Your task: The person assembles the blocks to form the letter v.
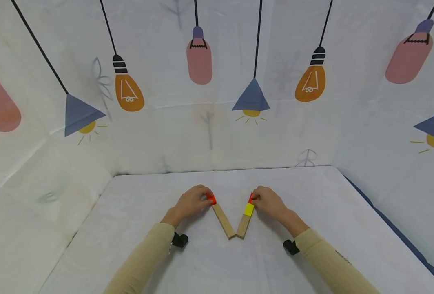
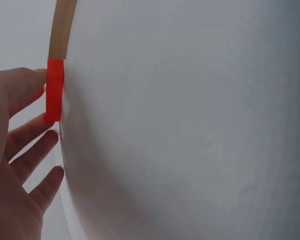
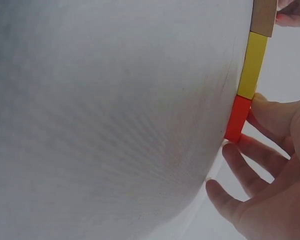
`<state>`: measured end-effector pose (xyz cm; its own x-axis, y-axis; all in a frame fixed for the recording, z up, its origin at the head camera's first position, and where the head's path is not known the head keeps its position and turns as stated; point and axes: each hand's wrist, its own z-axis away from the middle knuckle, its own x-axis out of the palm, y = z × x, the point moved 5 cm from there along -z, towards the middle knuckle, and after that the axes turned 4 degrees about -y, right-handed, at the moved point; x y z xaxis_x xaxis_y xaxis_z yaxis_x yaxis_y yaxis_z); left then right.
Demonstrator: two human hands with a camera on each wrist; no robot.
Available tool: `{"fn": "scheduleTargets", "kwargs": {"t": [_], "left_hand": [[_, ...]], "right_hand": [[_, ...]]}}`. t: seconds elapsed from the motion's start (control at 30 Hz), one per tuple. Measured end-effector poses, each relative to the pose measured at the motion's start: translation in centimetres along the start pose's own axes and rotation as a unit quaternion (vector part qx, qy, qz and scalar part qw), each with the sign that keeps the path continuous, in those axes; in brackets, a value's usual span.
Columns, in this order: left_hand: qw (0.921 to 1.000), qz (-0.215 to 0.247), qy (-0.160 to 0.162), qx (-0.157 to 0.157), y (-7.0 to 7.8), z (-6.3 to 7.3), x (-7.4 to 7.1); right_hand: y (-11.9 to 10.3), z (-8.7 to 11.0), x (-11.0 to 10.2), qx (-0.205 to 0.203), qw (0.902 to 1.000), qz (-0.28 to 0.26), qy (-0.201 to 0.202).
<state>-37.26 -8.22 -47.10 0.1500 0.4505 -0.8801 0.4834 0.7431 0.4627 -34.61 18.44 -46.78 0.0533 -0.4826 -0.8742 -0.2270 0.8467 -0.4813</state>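
My left hand (image 1: 193, 201) pinches a red block (image 2: 55, 92) between thumb and fingers at the upper end of a long plain wooden block (image 1: 223, 221). The other fingers are spread near the tabletop. Across from it, my right hand (image 1: 272, 203) pinches a second red block (image 3: 238, 118), which meets the end of a yellow block (image 3: 252, 65). Below the yellow block lies another plain wooden block (image 1: 243, 226), in line with it. The two rows lean apart toward the top, and their lower ends come together, forming a V on the table.
The blocks lie on a white-covered table (image 1: 235, 269). A white cloth backdrop (image 1: 173, 139) printed with lamps and bulbs rises behind and on both sides. Dark devices (image 1: 180, 240) sit at both wrists, by the beige sleeves (image 1: 143, 261).
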Motion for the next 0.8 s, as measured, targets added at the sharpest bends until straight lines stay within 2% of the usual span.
{"fn": "scheduleTargets", "kwargs": {"t": [0.23, 0.8], "left_hand": [[0.9999, 0.005, 0.009, 0.011, 0.0, 0.09, 0.21], [0.9992, -0.01, 0.001, 0.038, 0.43, 0.22, 0.5]], "right_hand": [[-0.09, 0.09, -0.07, 0.0, 1.0, 0.001, 0.002], [-0.11, 0.11, -0.17, -0.005, 1.0, 0.007, 0.003]]}}
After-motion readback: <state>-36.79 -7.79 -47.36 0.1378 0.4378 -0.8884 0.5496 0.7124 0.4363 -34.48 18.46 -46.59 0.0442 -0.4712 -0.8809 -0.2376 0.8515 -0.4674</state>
